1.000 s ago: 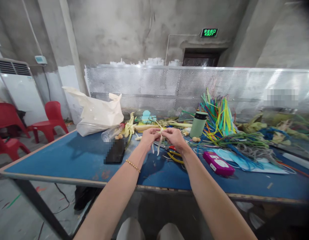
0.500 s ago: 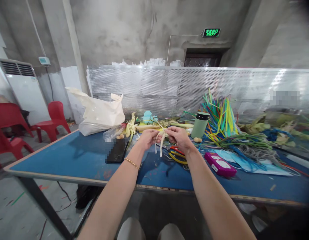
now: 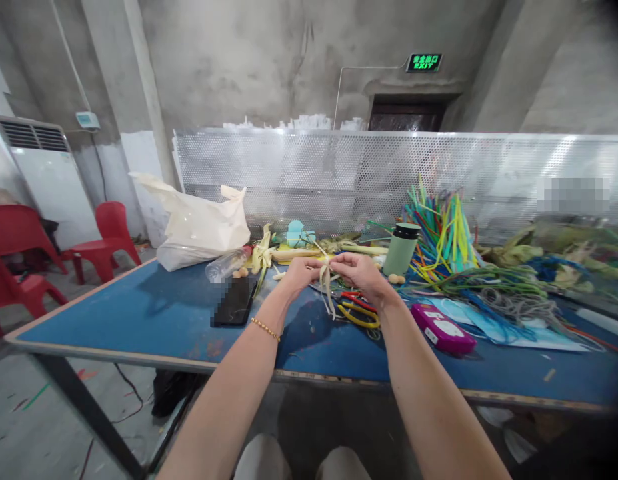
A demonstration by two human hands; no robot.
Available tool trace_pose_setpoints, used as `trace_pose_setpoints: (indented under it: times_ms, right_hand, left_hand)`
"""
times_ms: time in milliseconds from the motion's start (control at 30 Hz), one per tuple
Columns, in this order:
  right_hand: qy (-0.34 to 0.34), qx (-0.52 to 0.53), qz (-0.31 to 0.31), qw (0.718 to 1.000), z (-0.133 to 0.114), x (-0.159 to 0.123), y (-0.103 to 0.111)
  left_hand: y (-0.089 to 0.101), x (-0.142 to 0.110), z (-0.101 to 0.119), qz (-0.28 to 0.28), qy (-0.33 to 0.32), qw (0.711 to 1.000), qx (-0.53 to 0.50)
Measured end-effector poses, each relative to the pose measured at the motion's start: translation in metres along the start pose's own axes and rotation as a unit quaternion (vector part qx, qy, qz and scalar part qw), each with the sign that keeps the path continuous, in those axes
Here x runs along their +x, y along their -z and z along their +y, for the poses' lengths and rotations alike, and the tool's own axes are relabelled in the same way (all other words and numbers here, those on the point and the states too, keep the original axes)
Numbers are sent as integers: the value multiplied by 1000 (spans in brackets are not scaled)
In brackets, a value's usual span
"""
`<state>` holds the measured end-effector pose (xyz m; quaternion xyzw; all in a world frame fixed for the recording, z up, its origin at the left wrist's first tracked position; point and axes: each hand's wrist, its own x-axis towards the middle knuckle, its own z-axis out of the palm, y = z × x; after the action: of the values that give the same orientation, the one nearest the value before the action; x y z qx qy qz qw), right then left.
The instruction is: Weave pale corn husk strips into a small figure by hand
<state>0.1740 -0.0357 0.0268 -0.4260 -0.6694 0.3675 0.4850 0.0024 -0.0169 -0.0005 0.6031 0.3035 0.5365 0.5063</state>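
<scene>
Strips of pale husk dangle well to the left of the green flask, pinched at their upper end by the fingertips of both the left hand and the right hand, the right being nearer to the flask. Left of the flask and closer to the person, a yellow-handled tool lies on the blue table, with a dark phone farther left. Pale round balls sit at the flask's foot, a bundle of bright coloured strips rises just to its right, and a purple box lies to its right, nearer the person.
</scene>
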Motion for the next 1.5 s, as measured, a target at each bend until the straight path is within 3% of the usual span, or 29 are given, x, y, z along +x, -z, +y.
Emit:
trace_pose_setpoints:
  times_ms: [367,567,667,733,833,900,967,1033,1233,1500]
  right_hand:
    - [25,6,66,998,-9,-3,11]
    - [58,-60,126,988,1,3,22]
    - [99,-174,180,963,12,11,26]
    - [130,-260,229,929,16,14,26]
    - [176,-299,287,893,14,15,19]
    - [202,-253,260,910,10,13,10]
    - [207,-182,184,943,5,10,0]
    - [211,-157,131,956,3,8,-9]
    - [228,-225,119,940,4,7,-17]
    - [174,-144,71,972,2,6,-21]
  left_hand:
    - [3,-1,4,-63,-3,990,-130]
    - [5,-3,9,-72,21,980,-184]
    - [4,-3,11,-61,27,978,-198]
    - [4,-2,11,-55,33,978,-196]
    - [2,0,8,-29,34,979,-196]
    - [0,3,4,5,30,979,-204]
    - [-1,6,-1,40,28,976,-213]
    - [-2,8,-5,51,14,974,-220]
    - [-3,12,-8,104,-15,964,-244]
    - [-4,18,-13,133,-32,966,-220]
